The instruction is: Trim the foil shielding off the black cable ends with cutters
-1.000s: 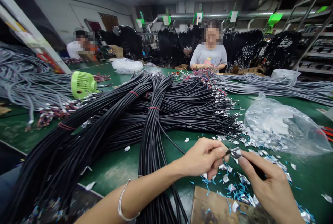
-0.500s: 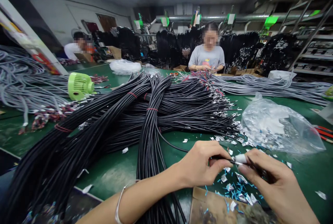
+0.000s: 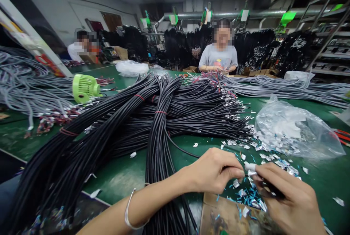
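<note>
My left hand (image 3: 216, 171) is closed in a pinch around the end of a single black cable (image 3: 182, 150), which runs back to the pile. The cable's tip is mostly hidden by my fingers. Just to the right, my right hand (image 3: 291, 193) is wrapped round a dark, slim hand tool (image 3: 273, 188); its exact kind is hard to make out. A white finger cover (image 3: 250, 166) sits on my right index fingertip. The two hands' fingertips are close together with a small gap. Beneath them lie foil scraps and blue clippings (image 3: 250, 195).
Bundles of black cables (image 3: 160, 129), tied with red bands, fill the middle. A clear plastic bag (image 3: 296, 129) of scraps lies right, near orange-handled tools (image 3: 343, 136). A green fan (image 3: 85, 88) stands left. Grey cables (image 3: 273, 86) and a seated co-worker (image 3: 218, 54) are across the table.
My right hand has turned and drawn slightly down and away from the left fingertips. My left hand stays nearly in place, with its fingers curled more tightly.
</note>
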`<state>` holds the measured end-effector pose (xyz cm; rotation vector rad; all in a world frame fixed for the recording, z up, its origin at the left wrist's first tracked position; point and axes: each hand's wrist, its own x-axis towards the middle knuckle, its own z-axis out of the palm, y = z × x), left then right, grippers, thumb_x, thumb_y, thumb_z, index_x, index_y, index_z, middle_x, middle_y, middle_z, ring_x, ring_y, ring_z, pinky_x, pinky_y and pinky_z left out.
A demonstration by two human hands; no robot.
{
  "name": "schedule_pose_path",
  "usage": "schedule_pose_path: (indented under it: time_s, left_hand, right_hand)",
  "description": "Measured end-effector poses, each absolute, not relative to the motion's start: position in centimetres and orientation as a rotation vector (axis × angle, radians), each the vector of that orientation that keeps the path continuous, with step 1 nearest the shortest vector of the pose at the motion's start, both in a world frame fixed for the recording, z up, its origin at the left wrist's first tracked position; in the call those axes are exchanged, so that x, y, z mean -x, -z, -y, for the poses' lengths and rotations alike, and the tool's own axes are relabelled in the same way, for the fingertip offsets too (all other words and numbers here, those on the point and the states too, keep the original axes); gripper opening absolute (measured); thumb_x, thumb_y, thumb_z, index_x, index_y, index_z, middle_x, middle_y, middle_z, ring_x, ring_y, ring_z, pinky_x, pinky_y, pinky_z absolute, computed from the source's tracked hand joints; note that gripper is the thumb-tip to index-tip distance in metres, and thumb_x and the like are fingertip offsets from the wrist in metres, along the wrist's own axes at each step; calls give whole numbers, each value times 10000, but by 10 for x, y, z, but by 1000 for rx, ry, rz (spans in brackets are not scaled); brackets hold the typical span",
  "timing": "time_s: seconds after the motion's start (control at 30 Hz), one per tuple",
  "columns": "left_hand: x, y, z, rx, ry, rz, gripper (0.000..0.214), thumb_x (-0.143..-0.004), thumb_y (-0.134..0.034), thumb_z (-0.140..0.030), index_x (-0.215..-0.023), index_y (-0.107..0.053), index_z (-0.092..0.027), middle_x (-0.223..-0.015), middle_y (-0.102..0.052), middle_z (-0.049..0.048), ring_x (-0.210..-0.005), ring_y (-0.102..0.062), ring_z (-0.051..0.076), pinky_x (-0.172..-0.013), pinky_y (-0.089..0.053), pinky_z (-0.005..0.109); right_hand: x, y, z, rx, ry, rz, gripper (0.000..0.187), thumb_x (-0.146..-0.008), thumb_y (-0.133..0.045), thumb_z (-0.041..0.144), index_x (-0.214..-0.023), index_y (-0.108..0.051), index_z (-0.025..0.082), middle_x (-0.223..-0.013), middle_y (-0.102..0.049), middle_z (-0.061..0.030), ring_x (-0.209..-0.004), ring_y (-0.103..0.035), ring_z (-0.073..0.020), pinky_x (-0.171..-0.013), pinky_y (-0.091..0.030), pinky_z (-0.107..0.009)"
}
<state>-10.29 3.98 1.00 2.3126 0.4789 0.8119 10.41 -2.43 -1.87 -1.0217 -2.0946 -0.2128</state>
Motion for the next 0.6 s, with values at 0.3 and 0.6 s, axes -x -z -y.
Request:
schedule_pose_path:
  time_s: [0.3,0.6]
  left_hand:
    - [100,0,-29,-2671,-1012,-611,200,-866,-513,-199,-780,-676,-121,-636,-613,23,-530,-524,119,-447,-348,218]
    - [96,6,-24,-2925,-1209,-643,205,-839,-453,-106,-720,-618,-131,-580,-509,-7,-444,-404,122,-397,-259,269]
  right_hand:
    - [-110,-9,11,1290,-135,1860,85,-845,-597,296,-804,-587,222,-645,-525,27,-473,-466,-109,-406,-395,-211]
    - [-87,6,16,1129,-161,1964,129,-846,-533,91,-767,-533,193,-692,-525,-2,-577,-510,-119,-493,-419,-223]
